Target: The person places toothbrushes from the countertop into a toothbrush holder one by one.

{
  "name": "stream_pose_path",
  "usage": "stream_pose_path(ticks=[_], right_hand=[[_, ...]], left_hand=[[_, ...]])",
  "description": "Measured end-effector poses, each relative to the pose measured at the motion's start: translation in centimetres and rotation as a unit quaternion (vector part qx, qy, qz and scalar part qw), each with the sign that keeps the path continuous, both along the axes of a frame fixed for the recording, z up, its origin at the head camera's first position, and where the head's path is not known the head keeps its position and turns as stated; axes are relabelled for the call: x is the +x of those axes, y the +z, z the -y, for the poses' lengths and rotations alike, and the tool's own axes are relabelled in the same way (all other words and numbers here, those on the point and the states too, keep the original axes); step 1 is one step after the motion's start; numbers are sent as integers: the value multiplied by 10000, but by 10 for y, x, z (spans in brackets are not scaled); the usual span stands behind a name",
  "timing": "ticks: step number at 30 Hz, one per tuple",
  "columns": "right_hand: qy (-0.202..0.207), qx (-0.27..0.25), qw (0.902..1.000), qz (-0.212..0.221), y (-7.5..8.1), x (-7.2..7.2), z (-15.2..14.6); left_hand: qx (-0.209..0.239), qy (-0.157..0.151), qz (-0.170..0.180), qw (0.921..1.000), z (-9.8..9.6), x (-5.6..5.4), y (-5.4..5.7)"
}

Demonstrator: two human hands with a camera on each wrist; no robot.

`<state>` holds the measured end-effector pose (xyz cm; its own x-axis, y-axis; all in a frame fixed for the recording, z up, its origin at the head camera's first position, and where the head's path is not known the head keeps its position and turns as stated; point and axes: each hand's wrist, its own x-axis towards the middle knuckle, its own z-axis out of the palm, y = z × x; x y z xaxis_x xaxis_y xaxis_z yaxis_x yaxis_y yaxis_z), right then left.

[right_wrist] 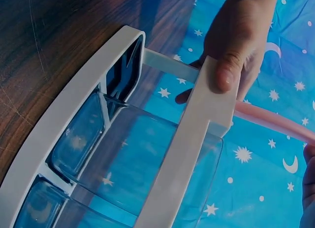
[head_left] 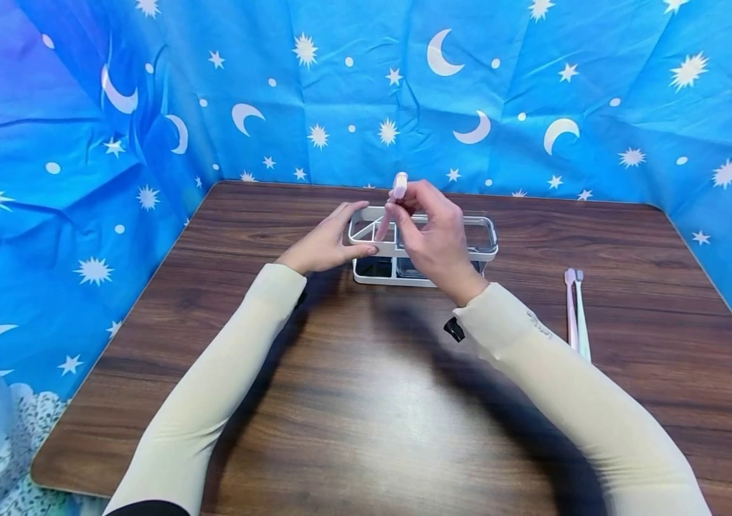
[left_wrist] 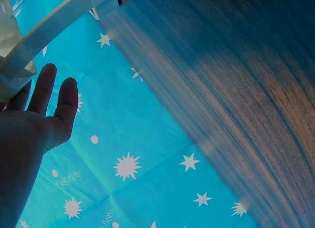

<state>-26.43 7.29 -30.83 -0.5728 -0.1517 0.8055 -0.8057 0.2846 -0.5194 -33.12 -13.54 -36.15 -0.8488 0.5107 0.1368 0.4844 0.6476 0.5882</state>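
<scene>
A white two-tier toothbrush holder stands on the table, with divided openings on top and clear cups inside. My left hand holds its left end, thumb on the front of the upper rim and fingers behind. In the right wrist view, that thumb presses the white rim. My right hand pinches a pink toothbrush near its head. The brush is upright and slightly tilted, its handle end at the holder's left openings. Whether the handle tip has passed inside cannot be made out.
To the right, a pink toothbrush and a pale green toothbrush lie side by side on the brown wooden table. A blue curtain with moons and stars hangs behind the table and along its sides.
</scene>
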Motion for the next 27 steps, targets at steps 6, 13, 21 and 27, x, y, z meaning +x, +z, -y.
stream_pose_path(ticks=[6,13,21,27], right_hand=[[-75,274,9992,271,-2,-1,2],[-222,738,9951,625,-8,-5,4],[-337,1107,9864,1166,-19,-13,5],[-405,1273,9820,1338,-24,-16,5]], left_hand=[[9,-38,-10,10000,0,0,1],[109,-98,-12,9999,1,0,0],[-27,-50,-57,10000,1,2,1],[-110,-2,-104,9999,2,1,1]])
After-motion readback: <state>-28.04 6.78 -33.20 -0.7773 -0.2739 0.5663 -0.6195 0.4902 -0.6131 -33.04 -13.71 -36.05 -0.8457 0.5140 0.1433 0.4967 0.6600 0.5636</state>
